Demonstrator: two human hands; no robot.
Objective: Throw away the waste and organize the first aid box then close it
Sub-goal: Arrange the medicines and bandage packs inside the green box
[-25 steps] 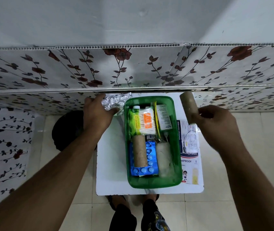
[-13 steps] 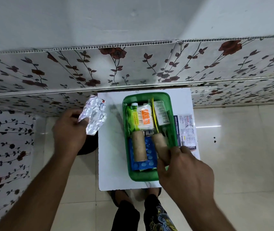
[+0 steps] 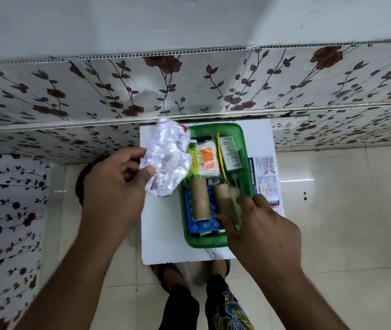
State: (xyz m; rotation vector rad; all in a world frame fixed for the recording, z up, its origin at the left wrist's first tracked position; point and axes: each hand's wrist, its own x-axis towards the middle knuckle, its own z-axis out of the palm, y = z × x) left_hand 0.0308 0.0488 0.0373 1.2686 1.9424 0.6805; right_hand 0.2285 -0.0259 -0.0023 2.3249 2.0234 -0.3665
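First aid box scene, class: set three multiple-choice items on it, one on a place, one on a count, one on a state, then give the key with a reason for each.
1. Where does the medicated dressings packet lie?
A. Inside the box
B. On the white board, right of the box
C. On the floor

2. How many brown cardboard rolls are in the green first aid box?
A. One
B. Two
C. Four

3. What state is the box in?
A. Open, no lid on it
B. Closed
C. Upside down

Key:
1 B, the packet rests on the white board against the box's right wall.
2 B, one roll lies on the blue blister pack and a second roll is under the right hand.
3 A, the contents show from above while the left hand has crumpled foil waste in its grip.
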